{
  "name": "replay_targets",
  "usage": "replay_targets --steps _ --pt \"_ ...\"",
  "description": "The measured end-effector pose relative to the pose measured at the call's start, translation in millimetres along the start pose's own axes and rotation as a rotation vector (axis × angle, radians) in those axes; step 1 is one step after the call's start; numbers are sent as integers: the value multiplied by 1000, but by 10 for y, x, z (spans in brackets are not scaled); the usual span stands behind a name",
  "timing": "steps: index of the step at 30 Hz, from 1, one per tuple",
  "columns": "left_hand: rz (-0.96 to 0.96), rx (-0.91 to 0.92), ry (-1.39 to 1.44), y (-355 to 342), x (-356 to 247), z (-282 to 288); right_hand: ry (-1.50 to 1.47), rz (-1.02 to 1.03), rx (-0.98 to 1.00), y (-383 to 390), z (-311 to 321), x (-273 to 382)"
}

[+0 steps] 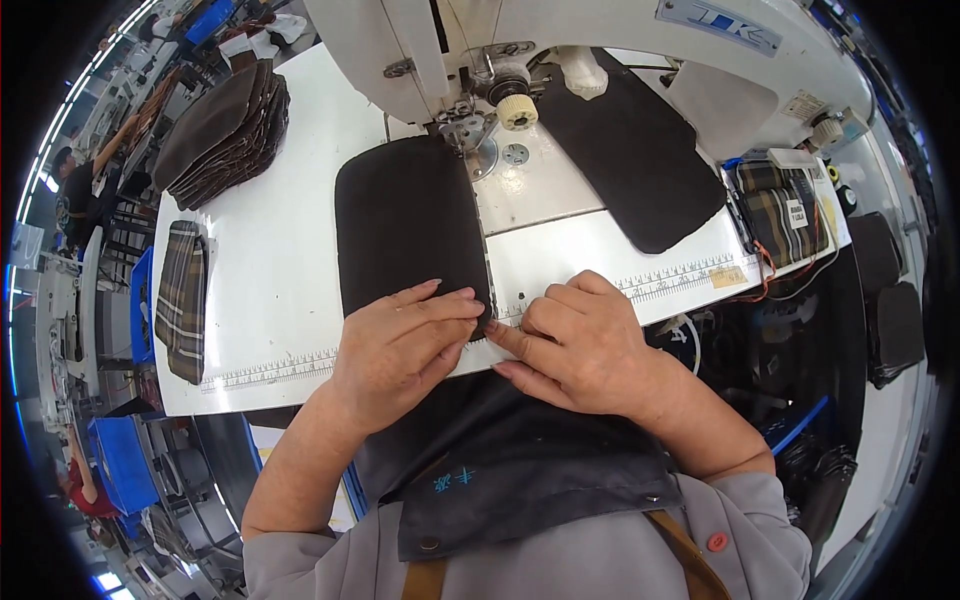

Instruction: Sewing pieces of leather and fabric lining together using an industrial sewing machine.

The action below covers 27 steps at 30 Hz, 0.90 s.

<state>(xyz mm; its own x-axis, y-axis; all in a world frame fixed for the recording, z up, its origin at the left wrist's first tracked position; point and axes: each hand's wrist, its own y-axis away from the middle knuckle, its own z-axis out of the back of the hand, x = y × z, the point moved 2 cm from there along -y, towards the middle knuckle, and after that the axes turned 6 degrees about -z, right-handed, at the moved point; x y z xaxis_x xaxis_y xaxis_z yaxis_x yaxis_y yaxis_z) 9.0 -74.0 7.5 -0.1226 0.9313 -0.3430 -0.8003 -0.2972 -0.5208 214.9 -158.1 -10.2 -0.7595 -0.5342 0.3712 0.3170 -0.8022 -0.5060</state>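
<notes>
A dark brown, rounded fabric panel (408,215) lies on the white sewing table, its far right edge beside the sewing machine's presser foot and needle area (466,132). My left hand (405,345) lies over the panel's near end, fingers close together, the tips gathered at the near right corner. At that same corner, my right hand (580,345) has its fingers curled, and the index fingertip touches the panel's edge. The fingertips cover most of the corner, so its layers cannot be made out.
Behind my left hand stands a stack of dark panels (225,135), with folded plaid fabric (182,300) nearer. Another dark panel (630,150) lies right of the needle. More plaid pieces (780,205) sit at the right. A printed ruler strip (270,372) runs along the front edge.
</notes>
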Motion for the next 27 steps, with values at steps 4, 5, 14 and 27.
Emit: replay_targets --steps 4,5,14,27 --pt "-31 63 -35 5 -16 -56 -10 -6 -1 8 -4 -8" --pt "-38 55 -38 12 -17 -64 -12 -6 0 7 -8 -9" --pt "124 110 163 -52 6 58 -105 -18 -86 14 -4 -82" --pt "229 71 282 -24 65 97 -134 -88 -82 1 -4 -55"
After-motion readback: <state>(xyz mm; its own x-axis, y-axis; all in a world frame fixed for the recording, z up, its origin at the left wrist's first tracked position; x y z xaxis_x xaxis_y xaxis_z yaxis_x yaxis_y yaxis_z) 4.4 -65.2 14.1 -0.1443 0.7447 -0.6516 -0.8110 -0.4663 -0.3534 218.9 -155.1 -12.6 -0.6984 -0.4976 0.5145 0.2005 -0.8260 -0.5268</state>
